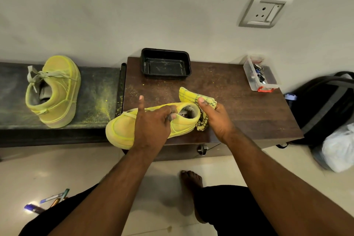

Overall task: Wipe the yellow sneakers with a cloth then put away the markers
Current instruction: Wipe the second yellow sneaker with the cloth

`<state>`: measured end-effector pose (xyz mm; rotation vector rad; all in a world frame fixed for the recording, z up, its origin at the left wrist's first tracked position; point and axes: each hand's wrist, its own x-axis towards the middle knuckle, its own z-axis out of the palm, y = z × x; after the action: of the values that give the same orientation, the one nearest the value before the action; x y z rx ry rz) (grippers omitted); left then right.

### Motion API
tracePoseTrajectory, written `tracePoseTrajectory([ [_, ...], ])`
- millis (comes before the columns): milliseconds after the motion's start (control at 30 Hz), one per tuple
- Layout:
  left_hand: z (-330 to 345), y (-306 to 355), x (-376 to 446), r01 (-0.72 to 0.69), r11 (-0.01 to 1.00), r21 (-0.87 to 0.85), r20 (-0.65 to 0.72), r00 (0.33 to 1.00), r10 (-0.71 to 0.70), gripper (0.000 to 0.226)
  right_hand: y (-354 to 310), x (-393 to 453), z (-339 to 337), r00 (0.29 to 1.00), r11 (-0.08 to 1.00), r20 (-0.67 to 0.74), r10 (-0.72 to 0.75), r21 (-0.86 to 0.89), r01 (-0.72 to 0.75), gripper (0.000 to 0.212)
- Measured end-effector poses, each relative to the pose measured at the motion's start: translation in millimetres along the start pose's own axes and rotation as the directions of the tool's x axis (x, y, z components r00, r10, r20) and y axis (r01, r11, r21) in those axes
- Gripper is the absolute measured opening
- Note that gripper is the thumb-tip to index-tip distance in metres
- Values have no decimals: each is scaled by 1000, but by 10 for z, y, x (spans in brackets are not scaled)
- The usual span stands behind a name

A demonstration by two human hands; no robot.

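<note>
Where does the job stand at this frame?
Nothing is clearly finished. In hand: the left hand steadies one sneaker while the right hand presses the cloth at its heel. Left: the second sneaker on the bench, and markers on the floor.

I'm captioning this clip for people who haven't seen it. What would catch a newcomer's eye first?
The yellow sneaker at the brown cabinet's front edge, gripped by the left hand while the right hand presses a yellow checked cloth to its heel. Its mate lies on its side on the dark bench to the left, amid yellow dust.
</note>
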<state>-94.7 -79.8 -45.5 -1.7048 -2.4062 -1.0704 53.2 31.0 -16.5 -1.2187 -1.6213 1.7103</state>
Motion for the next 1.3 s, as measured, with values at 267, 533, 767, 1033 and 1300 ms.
tracePoseTrajectory([
  [267, -45, 88, 28, -29, 999, -35, 21, 999, 30, 6, 138, -277, 243, 969, 985, -243, 43, 172, 0, 31],
  [533, -102, 83, 25, 7, 999, -49, 150, 989, 1, 8, 250, -598, 495, 901, 981, -422, 106, 195, -24, 38],
  [767, -132, 120, 30, 31, 999, -37, 151, 988, -25, 17, 318, -875, 677, 857, 957, -497, 137, 290, 16, 38],
  [1033, -210, 180, 58, 88, 994, -66, 188, 979, -74, 21, 373, -1095, 854, 833, 944, -512, 207, 327, -33, 22],
  [1300, -378, 143, 181, 111, 983, -146, 346, 937, -54, 17, 209, -1335, 837, 842, 728, -302, 447, 669, -147, 26],
])
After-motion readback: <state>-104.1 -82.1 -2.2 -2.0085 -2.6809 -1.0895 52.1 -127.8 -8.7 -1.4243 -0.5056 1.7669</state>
